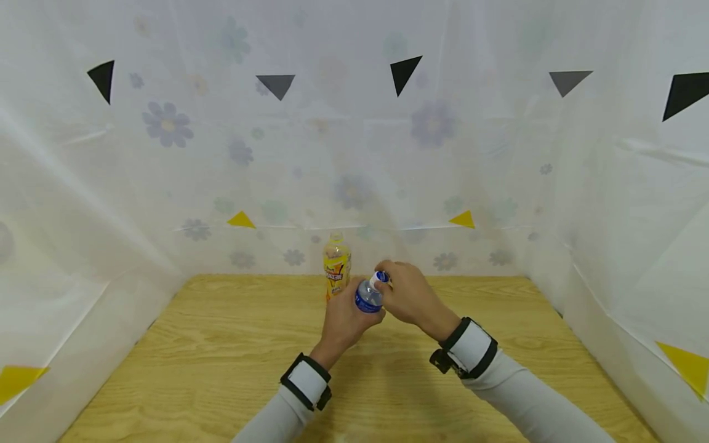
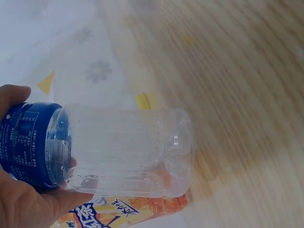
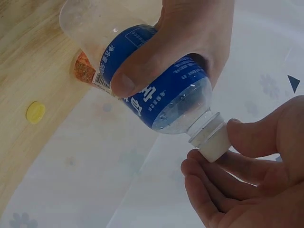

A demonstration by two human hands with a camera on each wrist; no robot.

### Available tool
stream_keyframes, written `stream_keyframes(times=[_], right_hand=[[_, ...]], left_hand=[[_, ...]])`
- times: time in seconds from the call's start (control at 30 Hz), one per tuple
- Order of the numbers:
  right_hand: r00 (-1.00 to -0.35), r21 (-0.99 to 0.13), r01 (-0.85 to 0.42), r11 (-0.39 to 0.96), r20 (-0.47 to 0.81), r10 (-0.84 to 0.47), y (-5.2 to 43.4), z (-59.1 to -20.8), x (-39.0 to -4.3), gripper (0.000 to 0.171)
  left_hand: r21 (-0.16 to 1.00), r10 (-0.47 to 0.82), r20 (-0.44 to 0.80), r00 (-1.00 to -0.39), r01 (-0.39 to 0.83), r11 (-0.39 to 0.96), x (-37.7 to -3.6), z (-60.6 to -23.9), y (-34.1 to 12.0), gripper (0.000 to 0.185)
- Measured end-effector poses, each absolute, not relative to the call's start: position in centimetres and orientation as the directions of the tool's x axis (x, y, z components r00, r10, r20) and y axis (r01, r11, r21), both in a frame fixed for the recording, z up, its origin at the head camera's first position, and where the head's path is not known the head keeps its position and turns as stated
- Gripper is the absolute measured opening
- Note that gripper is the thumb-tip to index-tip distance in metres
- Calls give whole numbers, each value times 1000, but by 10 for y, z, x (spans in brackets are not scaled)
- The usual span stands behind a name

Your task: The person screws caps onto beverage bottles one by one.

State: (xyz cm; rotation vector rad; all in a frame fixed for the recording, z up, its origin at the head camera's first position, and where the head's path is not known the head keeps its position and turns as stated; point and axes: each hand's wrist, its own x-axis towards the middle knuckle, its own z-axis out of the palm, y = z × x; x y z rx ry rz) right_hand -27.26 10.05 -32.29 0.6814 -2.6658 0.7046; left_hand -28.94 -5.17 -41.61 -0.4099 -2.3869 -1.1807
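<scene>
My left hand [image 1: 344,317] grips a clear plastic bottle [image 1: 368,298] round its blue label, its fingers partly hidden behind it. Few drops cling inside the see-through body in the left wrist view. The thumb and fingers of my right hand [image 1: 411,294] pinch the white bottle cap [image 3: 215,144] at the bottle's mouth. In the head view the cap's top looks blue. Just behind my left hand stands a second bottle, a yellow-labelled drink bottle [image 1: 336,264], with an uncapped neck; its lower part is partly hidden by the hand.
A loose yellow cap [image 3: 35,112] lies on the wooden table [image 1: 221,344]. White patterned sheeting [image 1: 354,154] closes off the back and both sides, with black, grey and yellow triangles on it. The yellow-labelled bottle stands near the table's far edge.
</scene>
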Motion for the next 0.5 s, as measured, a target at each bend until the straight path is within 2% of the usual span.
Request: stream_keyframes(times=[0.17, 0.5], right_hand=[[-815, -376, -544, 750, 451, -365, 98, -327, -272, 17], [-759, -341, -568, 749, 569, -316, 98, -343, -278, 10]], left_hand=[[667, 77, 515, -854, 455, 590, -289, -417, -52, 59], [658, 85, 518, -851, 460, 596, -289, -418, -50, 60]])
